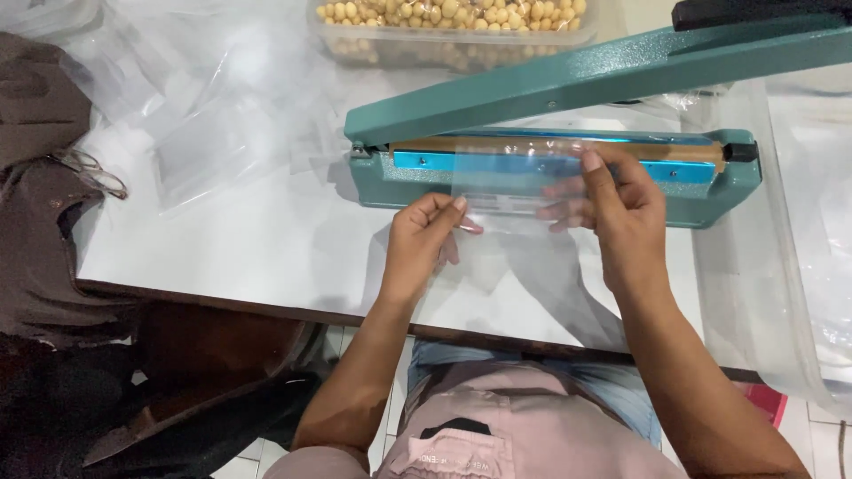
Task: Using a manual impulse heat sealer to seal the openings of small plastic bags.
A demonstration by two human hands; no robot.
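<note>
A clear plastic bag (510, 182) is stretched between both my hands over the white table (266, 239). My left hand (424, 241) pinches its left edge. My right hand (621, 213) grips its right side, fingers visible through the film. The bag's top edge lies across the sealing bar of a green impulse sealer (550, 168), whose arm (603, 71) is raised.
A clear tub of pale round nuts (453, 27) stands at the back. Loose clear plastic bags (204, 115) lie to the left, brown cloth (40, 195) at the far left, and a clear plastic container (781, 293) at the right.
</note>
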